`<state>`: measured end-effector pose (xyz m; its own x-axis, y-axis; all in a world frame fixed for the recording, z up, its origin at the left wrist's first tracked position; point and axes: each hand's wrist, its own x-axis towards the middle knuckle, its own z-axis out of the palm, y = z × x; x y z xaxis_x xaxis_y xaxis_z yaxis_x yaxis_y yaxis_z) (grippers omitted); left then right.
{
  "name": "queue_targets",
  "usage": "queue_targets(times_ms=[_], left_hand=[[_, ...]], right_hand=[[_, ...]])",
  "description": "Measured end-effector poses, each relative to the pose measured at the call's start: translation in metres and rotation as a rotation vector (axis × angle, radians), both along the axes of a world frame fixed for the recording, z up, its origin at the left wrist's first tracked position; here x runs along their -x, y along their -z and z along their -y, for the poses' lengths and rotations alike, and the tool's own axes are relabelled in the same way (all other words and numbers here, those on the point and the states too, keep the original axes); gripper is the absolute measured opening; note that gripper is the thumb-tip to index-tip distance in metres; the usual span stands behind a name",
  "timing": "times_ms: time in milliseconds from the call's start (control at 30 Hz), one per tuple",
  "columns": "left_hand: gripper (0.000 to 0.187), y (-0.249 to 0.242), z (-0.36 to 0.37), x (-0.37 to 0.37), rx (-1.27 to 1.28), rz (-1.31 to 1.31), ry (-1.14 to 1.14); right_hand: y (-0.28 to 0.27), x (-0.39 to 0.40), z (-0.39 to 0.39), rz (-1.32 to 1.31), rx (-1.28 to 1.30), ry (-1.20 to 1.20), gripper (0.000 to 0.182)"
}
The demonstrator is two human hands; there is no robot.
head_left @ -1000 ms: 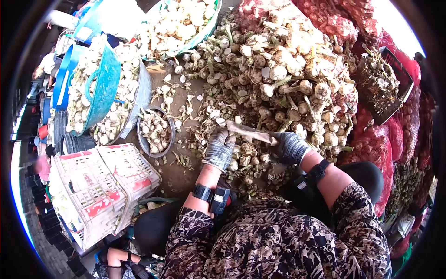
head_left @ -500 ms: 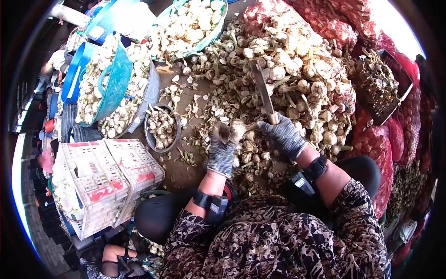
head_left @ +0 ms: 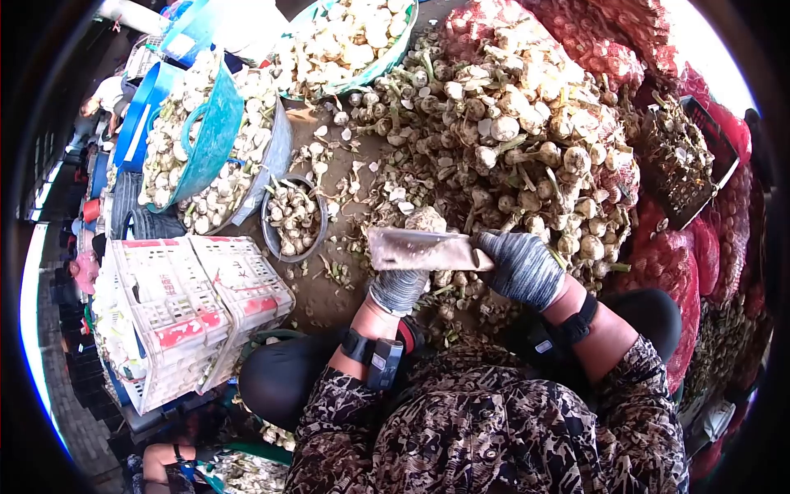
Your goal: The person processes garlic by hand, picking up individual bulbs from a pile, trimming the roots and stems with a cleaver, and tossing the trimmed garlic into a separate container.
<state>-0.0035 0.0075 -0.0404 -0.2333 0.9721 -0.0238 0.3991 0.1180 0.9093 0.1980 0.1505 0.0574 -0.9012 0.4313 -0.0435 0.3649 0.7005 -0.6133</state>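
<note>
My right hand (head_left: 520, 265), in a grey knit glove, is closed round the handle of a broad-bladed knife (head_left: 428, 249). The blade lies level, pointing left, across the front of my left hand (head_left: 399, 290), which wears a matching glove. Just beyond the blade a garlic bulb (head_left: 425, 219) shows, held by my left hand; the blade hides the fingers and the lower part of the bulb. A large heap of garlic bulbs with stems (head_left: 527, 140) rises in front of both hands.
A round grey bucket (head_left: 315, 247) with garlic pieces stands left of my hands. Farther left are a teal basket (head_left: 206, 148) of garlic and white plastic crates (head_left: 177, 288). Red mesh sacks (head_left: 671, 272) line the right, near a dark crate (head_left: 699, 206). Another person's arm (head_left: 164, 454) shows at lower left.
The knife has swung down from pointing up and away to lying level across my left hand. The garlic bulb stays in my left hand, now partly behind the blade.
</note>
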Motion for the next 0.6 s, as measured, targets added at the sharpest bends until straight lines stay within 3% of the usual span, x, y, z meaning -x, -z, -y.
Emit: queue_targets(times_ms=[33, 133, 167, 267, 300, 400, 433, 533, 600], left_hand=[[0.042, -0.002, 0.005, -0.001, -0.126, -0.280, 0.061], [0.044, 0.016, 0.024, 0.000, -0.078, -0.224, 0.092], [0.045, 0.023, 0.027, 0.004, 0.051, -0.036, 0.107], [0.052, 0.044, 0.038, 0.006, 0.155, 0.338, 0.088], [0.054, 0.059, 0.045, 0.012, 0.119, 0.580, 0.109], [0.060, -0.013, 0.027, 0.006, 0.494, -0.065, 0.275], [0.062, -0.020, 0.024, 0.004, 0.505, -0.197, 0.317], [0.063, 0.021, 0.036, -0.006, 0.197, 0.718, 0.015], [0.063, 0.009, 0.033, -0.012, 0.201, 0.702, -0.066]], right_hand=[[0.001, -0.002, 0.001, -0.021, -0.015, -0.033, 0.028], [0.000, -0.001, 0.004, 0.095, -0.016, -0.093, 0.029], [0.000, -0.001, 0.004, 0.085, -0.006, -0.097, 0.030], [-0.003, 0.000, 0.005, 0.133, 0.022, -0.121, 0.031], [-0.003, 0.000, 0.006, 0.185, 0.034, -0.146, 0.032], [0.009, 0.001, 0.011, 0.272, 0.050, -0.145, 0.037], [0.013, 0.002, 0.011, 0.305, 0.053, -0.150, 0.040], [0.028, 0.000, 0.007, 0.319, 0.065, -0.150, 0.041], [0.049, -0.005, 0.006, 0.245, 0.025, -0.143, 0.037]])
